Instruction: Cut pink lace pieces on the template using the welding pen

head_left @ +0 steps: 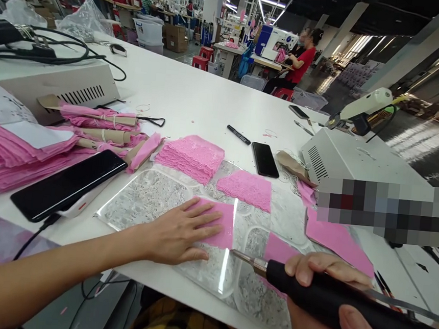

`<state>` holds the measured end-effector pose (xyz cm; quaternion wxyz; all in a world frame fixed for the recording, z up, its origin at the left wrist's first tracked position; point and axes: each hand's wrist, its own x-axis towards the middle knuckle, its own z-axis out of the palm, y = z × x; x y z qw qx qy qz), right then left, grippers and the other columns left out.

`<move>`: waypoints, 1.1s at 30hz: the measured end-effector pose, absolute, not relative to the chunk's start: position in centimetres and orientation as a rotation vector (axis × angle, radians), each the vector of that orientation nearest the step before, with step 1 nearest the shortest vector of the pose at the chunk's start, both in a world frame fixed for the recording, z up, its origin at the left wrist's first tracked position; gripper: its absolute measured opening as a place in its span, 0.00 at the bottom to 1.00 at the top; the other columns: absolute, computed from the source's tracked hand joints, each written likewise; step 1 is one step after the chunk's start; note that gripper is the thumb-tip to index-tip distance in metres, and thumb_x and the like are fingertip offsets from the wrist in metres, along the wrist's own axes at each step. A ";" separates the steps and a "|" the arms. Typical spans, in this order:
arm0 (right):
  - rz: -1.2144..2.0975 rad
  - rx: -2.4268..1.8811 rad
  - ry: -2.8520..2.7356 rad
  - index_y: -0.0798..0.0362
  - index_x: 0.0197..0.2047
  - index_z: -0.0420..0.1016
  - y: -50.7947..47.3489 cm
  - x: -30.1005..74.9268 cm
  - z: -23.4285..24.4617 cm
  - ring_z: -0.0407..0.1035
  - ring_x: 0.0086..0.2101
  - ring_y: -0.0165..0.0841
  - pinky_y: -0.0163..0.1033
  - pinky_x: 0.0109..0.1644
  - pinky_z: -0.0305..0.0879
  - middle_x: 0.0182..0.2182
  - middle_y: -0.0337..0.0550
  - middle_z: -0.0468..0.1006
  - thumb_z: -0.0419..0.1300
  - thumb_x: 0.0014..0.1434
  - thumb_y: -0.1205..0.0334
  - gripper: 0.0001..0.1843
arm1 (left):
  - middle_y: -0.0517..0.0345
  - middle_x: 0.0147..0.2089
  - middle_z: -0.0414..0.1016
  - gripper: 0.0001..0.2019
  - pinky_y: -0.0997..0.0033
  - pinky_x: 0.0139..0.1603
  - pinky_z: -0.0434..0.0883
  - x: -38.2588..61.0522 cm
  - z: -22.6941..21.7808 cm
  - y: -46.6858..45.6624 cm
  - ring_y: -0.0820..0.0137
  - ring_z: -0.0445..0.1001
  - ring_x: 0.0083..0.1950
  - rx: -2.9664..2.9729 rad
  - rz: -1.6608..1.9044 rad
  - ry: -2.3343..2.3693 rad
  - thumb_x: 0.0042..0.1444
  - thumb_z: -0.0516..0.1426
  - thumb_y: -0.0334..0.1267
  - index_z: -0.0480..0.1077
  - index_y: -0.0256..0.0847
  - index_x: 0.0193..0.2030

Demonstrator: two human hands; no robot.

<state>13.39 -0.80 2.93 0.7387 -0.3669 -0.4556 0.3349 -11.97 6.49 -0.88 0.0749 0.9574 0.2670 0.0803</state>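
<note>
My left hand [181, 231] lies flat with fingers spread on a pink lace piece [220, 225], pressing it onto a clear glass plate [139, 198] on the white table [195, 96]. My right hand [326, 307] grips the black handle of a hot cutting tool [345, 303]; its metal tip [244, 258] points left, close to the edge of the pink piece. Another pink piece [279, 251] lies under the tool. A stack of pink lace [191, 156] and a single lace piece [245, 189] sit just beyond.
A phone on a white base [67, 184] lies at left beside pink fabric bundles [20, 152]. A black phone [265, 159], a marker [239, 134] and grey control boxes [343, 157] stand farther back. A person in red [301, 61] sits at a sewing machine behind.
</note>
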 end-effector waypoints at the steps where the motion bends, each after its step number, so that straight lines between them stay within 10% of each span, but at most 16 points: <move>1: 0.736 -0.806 -1.003 0.53 0.36 0.71 -0.8 13.4 2.9 0.65 0.27 0.30 0.45 0.32 0.67 0.30 0.40 0.70 0.56 0.52 0.57 0.10 | 0.50 0.73 0.48 0.30 0.47 0.72 0.43 -12.0 -0.9 6.5 0.52 0.46 0.74 2.866 0.231 0.808 0.67 0.47 0.55 0.54 0.42 0.70; 33: 0.697 -0.814 -1.041 0.53 0.33 0.70 -0.1 13.5 2.8 0.66 0.26 0.30 0.43 0.32 0.67 0.28 0.39 0.71 0.57 0.51 0.59 0.08 | 0.49 0.72 0.50 0.31 0.47 0.71 0.46 -11.9 -1.2 6.2 0.51 0.49 0.73 2.852 0.237 0.885 0.67 0.44 0.57 0.55 0.40 0.69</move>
